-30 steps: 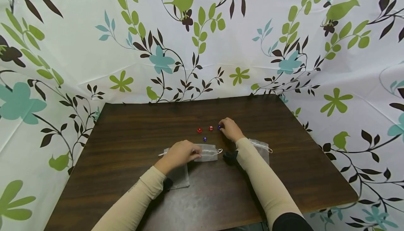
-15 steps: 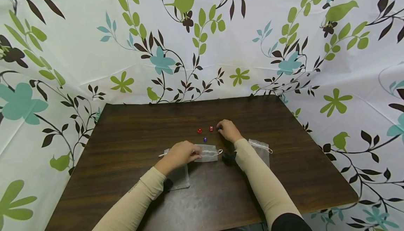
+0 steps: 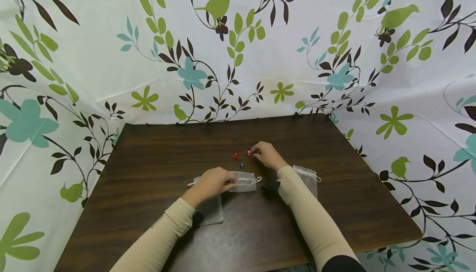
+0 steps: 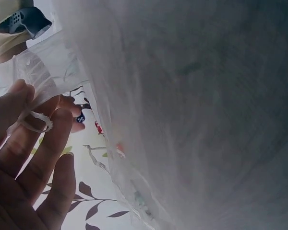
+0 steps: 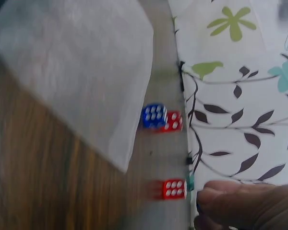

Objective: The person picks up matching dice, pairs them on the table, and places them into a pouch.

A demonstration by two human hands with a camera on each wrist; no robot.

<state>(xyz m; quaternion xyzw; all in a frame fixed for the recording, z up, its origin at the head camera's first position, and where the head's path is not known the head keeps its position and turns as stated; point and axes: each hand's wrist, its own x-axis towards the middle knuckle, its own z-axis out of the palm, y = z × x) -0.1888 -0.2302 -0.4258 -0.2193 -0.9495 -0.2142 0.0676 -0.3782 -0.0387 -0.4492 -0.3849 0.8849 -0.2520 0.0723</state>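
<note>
My left hand (image 3: 213,183) pinches a sheer white drawstring pouch (image 3: 243,182); in the left wrist view the pouch (image 4: 48,79) is between thumb and fingers, its white cord loop hanging over them. Further back, my right hand (image 3: 268,156) pinches a blue die (image 3: 254,153), mostly covered by the fingertips, close beside a red die (image 3: 249,153). A second red die (image 3: 235,155) lies to the left. Nearer the pouch is another blue die (image 3: 241,165). In the right wrist view this blue die (image 5: 154,115) partly covers a red one (image 5: 173,121).
Another sheer pouch (image 3: 211,212) lies on the dark wooden table (image 3: 167,148) under the left wrist. A further pouch (image 3: 308,177) lies right of the right forearm. Behind the table hangs a patterned white cloth (image 3: 223,69).
My right hand has taken the blue die between its fingers and shifted slightly left, toward the nearby red die. The left hand stays in place with the pouch.
</note>
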